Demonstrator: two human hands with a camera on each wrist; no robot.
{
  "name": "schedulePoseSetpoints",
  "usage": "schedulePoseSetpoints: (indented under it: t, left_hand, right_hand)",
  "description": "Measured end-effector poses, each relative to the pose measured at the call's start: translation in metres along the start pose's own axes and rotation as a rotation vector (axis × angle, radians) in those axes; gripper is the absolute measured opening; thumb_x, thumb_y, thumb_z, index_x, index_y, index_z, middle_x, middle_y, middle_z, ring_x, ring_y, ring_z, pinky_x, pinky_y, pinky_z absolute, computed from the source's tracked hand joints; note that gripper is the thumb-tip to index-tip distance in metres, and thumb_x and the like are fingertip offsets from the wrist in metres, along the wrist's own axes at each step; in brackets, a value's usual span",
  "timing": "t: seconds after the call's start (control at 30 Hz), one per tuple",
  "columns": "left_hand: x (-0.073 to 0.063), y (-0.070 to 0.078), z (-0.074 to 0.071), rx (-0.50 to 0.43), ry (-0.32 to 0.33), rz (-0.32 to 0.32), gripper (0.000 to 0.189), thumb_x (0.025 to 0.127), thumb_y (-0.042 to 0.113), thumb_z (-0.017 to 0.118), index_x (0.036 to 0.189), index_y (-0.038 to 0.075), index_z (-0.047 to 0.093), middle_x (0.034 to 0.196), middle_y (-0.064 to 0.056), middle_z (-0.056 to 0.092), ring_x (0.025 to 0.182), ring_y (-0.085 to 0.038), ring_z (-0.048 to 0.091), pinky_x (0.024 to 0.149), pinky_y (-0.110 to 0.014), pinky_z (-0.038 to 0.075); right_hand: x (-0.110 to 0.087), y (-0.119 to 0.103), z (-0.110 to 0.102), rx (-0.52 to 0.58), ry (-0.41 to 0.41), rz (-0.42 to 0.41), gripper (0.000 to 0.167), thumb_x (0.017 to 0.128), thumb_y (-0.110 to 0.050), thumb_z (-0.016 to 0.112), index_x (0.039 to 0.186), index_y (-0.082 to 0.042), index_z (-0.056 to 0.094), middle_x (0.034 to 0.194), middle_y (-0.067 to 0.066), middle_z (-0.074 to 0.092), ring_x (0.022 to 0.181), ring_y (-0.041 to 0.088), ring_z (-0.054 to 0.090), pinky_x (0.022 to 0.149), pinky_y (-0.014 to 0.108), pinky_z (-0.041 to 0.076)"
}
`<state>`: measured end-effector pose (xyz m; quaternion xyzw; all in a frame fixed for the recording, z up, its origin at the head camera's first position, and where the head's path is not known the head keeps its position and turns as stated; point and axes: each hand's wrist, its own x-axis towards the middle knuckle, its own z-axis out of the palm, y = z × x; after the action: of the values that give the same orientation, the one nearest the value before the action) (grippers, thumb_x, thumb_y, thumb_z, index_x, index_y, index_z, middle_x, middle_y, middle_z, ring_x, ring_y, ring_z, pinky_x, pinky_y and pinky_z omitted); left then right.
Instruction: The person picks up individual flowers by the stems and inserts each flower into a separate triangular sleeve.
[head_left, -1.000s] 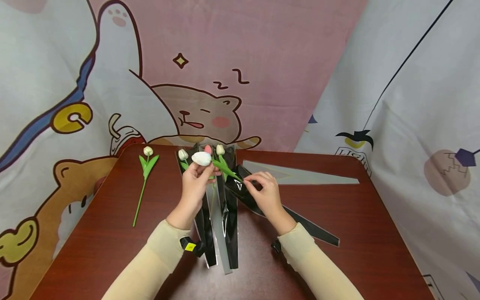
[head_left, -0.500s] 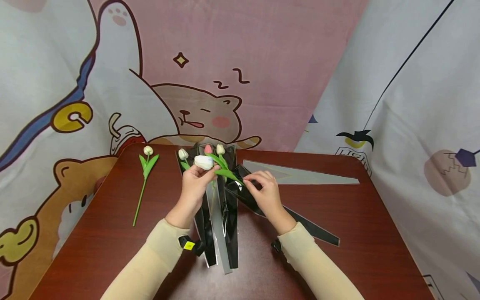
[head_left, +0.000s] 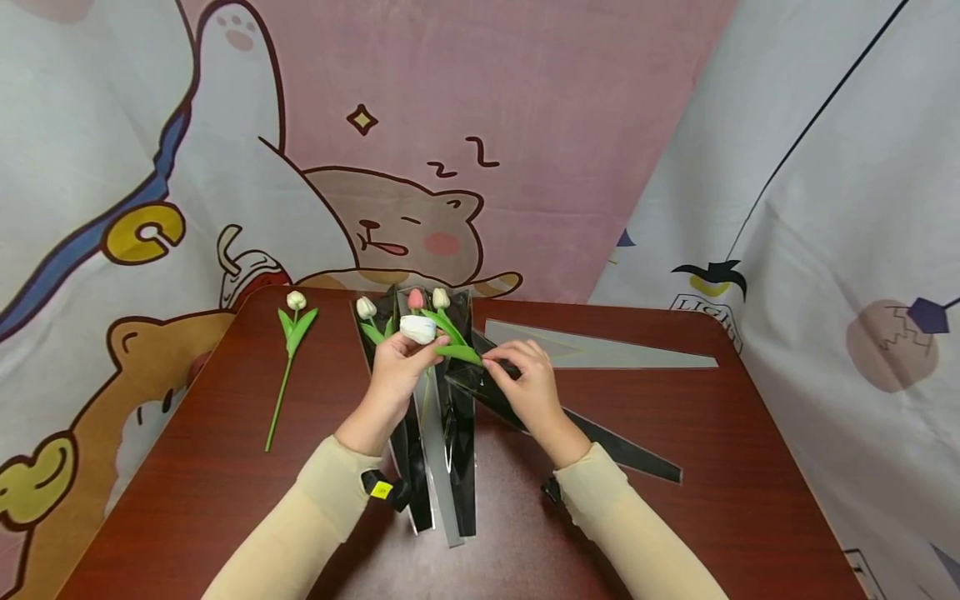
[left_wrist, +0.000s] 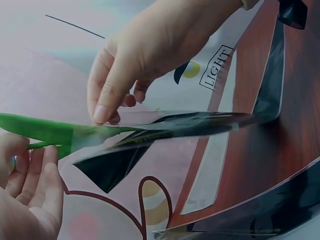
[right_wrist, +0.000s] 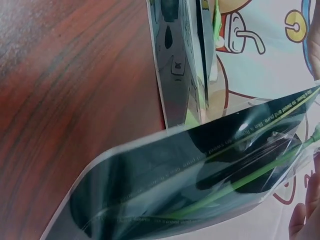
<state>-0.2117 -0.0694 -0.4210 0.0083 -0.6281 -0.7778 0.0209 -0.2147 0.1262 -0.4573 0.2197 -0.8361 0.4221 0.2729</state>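
My left hand (head_left: 396, 367) pinches an artificial white tulip (head_left: 417, 328) just below its bloom. The tulip's green leaves (head_left: 459, 353) point toward my right hand (head_left: 525, 375), which pinches the mouth of a black-and-clear flower sleeve (head_left: 622, 450). In the left wrist view, the right thumb and fingers hold the sleeve's clear film (left_wrist: 150, 127) over part of the leaf (left_wrist: 35, 127). The right wrist view shows the green stem (right_wrist: 240, 182) lying inside the sleeve, which has small printed lettering. Leaf tips are at the mouth, partly within the film.
Several wrapped tulips in black sleeves (head_left: 463, 467) lie at the table's middle, with white and pink blooms (head_left: 416, 298). A loose white tulip (head_left: 281, 392) lies on the left. A flat grey sleeve (head_left: 615, 350) lies at back right on the brown table (head_left: 720, 533).
The left hand has moved slightly right, bringing the white bloom and leaves closer to the sleeve's mouth. The right hand has stayed nearly still, holding the sleeve.
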Motion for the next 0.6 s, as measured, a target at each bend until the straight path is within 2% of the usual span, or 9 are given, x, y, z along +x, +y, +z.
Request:
schedulePoseSetpoints:
  t: [0.13,0.37,0.6]
  left_hand:
    - [0.001,-0.002,0.002,0.008,0.007,-0.016,0.029,0.082,0.007,0.072,0.105,-0.007,0.061,0.083,0.005,0.07,0.074,-0.004,0.065,0.069,-0.023,0.055]
    - [0.002,-0.009,0.003,0.016,0.01,-0.053,0.03,0.082,0.008,0.073,0.105,-0.007,0.062,0.084,0.006,0.069,0.076,-0.004,0.065,0.072,-0.024,0.055]
    - [0.001,-0.011,0.006,0.053,0.01,-0.058,0.028,0.083,0.009,0.072,0.105,-0.006,0.063,0.083,0.007,0.068,0.077,-0.004,0.065,0.074,-0.029,0.056]
  right_hand:
    - [0.001,-0.001,0.0,0.003,0.001,-0.007,0.007,0.084,-0.02,0.072,0.088,-0.015,0.074,0.086,-0.003,0.07,0.083,0.014,0.055,0.077,0.034,0.043]
    - [0.003,-0.005,0.0,0.016,0.013,-0.029,0.007,0.083,-0.019,0.073,0.088,-0.014,0.074,0.086,-0.002,0.069,0.083,0.015,0.056,0.075,0.034,0.043]
    - [0.005,-0.005,0.001,0.025,0.028,-0.047,0.007,0.083,-0.018,0.073,0.087,-0.013,0.074,0.086,-0.001,0.069,0.083,0.015,0.056,0.076,0.034,0.044]
